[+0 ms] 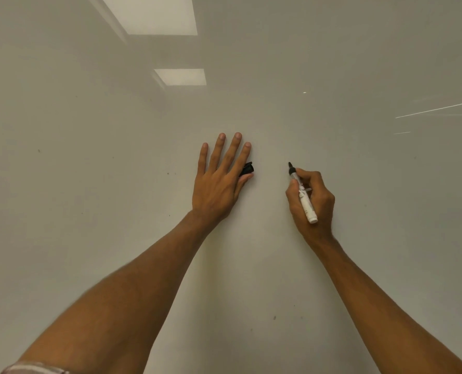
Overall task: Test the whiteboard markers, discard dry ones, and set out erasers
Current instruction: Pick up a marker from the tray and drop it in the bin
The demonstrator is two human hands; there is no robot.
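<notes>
View count: one, head-worn wide-angle, read by me remotely | Facing: forward at the whiteboard point(94, 201), which fills my frame | Range: near, left hand point(219, 182) flat on it | Framing: right hand point(312, 197) alongside mid-frame, forearms rising from the bottom corners

Dim, flat light — ceiling-lamp reflections point(158, 16) glare on whiteboard point(359, 63); edges soft.

There is one whiteboard point(89, 211). Two hands: a left hand point(216, 190) and a right hand point(315, 203). One marker point(306, 205) on the right. One black cap point(247, 168) on the left. Two bright light patches point(156, 14) far up.
</notes>
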